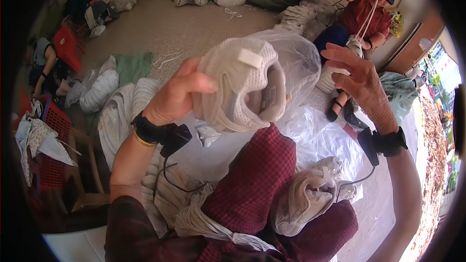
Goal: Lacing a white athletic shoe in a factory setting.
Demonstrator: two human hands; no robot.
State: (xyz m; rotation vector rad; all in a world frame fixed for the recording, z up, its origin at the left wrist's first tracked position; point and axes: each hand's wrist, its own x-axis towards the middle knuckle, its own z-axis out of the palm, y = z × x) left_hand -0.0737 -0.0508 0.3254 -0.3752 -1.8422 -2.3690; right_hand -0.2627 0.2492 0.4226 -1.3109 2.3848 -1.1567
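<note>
The pale shoe (pixel 221 90) hangs in the air above my knees, its ankle opening turned to the right. My left hand (pixel 177 92) grasps it by the left side, thumb pressed to the near face. It looks light and soft, its mesh likely to give under a squeeze; the padded collar seems a safe, non-slippery hold. My right hand (pixel 357 75) is released, fingers spread, apart from it. Below, a second shoe (pixel 296 206) lies by the inner edge of my checked trousers (pixel 252 179), near clear plastic (pixel 323 138).
</note>
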